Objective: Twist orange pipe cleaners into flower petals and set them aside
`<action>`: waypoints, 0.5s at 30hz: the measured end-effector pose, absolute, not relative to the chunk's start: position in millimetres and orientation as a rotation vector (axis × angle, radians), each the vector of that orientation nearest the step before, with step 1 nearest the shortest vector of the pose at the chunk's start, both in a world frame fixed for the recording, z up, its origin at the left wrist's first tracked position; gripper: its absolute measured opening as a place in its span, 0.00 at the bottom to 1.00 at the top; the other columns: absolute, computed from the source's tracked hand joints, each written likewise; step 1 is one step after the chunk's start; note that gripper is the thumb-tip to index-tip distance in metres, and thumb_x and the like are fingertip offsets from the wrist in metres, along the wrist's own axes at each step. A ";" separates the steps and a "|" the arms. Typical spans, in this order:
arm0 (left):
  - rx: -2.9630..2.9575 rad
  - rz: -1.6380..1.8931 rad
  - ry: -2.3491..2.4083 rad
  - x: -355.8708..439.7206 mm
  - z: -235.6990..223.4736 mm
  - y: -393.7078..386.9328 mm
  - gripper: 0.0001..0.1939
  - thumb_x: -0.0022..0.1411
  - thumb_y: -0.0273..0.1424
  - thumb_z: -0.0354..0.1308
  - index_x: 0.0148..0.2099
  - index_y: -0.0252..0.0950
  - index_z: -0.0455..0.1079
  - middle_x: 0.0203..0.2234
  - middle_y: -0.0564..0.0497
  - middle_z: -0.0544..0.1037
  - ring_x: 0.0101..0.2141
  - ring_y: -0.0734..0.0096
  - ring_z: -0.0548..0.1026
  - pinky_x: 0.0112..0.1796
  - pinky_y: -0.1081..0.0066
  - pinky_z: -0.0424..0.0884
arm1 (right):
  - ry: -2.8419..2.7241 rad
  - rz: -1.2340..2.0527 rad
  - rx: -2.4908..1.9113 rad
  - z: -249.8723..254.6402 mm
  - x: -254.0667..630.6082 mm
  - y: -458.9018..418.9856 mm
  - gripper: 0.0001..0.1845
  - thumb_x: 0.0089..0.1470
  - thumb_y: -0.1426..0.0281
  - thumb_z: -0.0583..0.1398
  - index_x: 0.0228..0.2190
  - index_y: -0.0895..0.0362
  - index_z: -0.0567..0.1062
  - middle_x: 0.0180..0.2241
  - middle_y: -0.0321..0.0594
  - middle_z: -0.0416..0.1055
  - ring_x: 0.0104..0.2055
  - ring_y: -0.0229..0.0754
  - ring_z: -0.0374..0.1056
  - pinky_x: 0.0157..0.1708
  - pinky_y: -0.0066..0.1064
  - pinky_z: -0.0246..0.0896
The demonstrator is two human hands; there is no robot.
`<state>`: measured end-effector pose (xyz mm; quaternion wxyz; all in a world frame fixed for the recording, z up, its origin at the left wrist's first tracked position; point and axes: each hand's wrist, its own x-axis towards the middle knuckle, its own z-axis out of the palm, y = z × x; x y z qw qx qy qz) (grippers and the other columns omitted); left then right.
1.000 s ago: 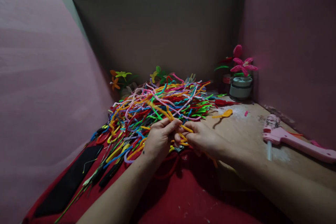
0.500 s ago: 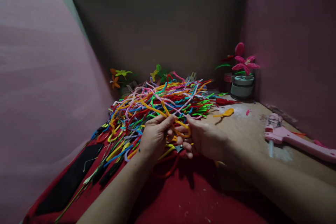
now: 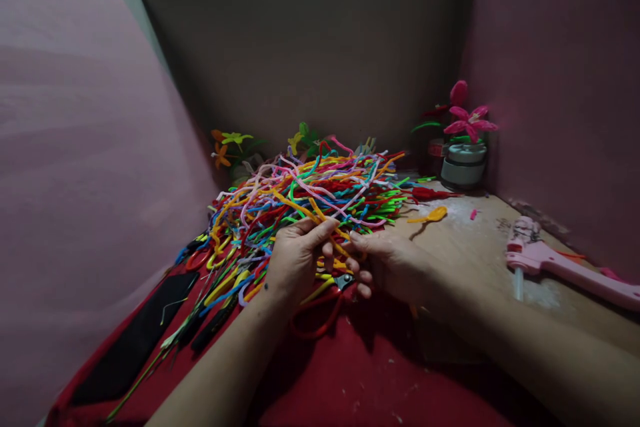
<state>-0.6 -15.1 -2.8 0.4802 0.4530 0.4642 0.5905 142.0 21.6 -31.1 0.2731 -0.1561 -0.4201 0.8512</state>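
Observation:
An orange-yellow pipe cleaner (image 3: 341, 250) is bent between my two hands, with its loose ends sticking up past the left fingers. My left hand (image 3: 303, 253) pinches it between thumb and forefinger. The thumb and fingers of my right hand (image 3: 387, 260) grip its lower bend, which they partly cover. Directly behind the hands lies a big heap of many-coloured pipe cleaners (image 3: 320, 180). Below my fingers rest pliers (image 3: 320, 330) with red and yellow handles, their metal head partly hidden.
A pink glue gun (image 3: 555, 263) lies at right on the board. Near it is a yellow petal shape (image 3: 434, 215). A pot (image 3: 464, 163) with a pink flower stands behind. At left, a black flat object (image 3: 133, 340) rests on red cloth (image 3: 345, 387), beside thin stems (image 3: 165, 347).
My right fingers have closed in on the orange-yellow pipe cleaner; its open, rounded loop now looks narrower and more covered. My left hand keeps its pinch in nearly the same place.

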 end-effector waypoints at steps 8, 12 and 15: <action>1.084 1.520 1.056 -0.1 -4.0 -12.0 0.09 0.50 0.31 0.62 0.25 0.31 0.67 0.12 0.57 0.66 0.13 0.79 0.66 0.16 0.77 0.63 | -1.097 2.251 -0.456 -33.0 140.3 20.8 0.08 0.48 0.70 0.59 0.25 0.64 0.72 0.17 0.32 0.59 0.16 0.29 0.51 0.14 0.24 0.57; 1.135 1.552 1.121 0.3 -3.7 -12.7 0.10 0.51 0.33 0.62 0.26 0.31 0.68 0.12 0.56 0.68 0.13 0.81 0.64 0.15 0.80 0.60 | -1.124 2.195 -0.538 -32.9 140.0 19.8 0.10 0.47 0.69 0.60 0.24 0.65 0.74 0.13 0.28 0.52 0.13 0.26 0.44 0.10 0.22 0.47; 1.197 1.521 1.128 -0.3 -4.0 -13.7 0.08 0.52 0.33 0.61 0.29 0.32 0.69 0.13 0.58 0.66 0.13 0.84 0.61 0.15 0.81 0.56 | -1.126 2.136 -0.554 -32.9 139.7 19.2 0.11 0.47 0.68 0.60 0.23 0.65 0.74 0.12 0.27 0.51 0.12 0.26 0.41 0.10 0.21 0.42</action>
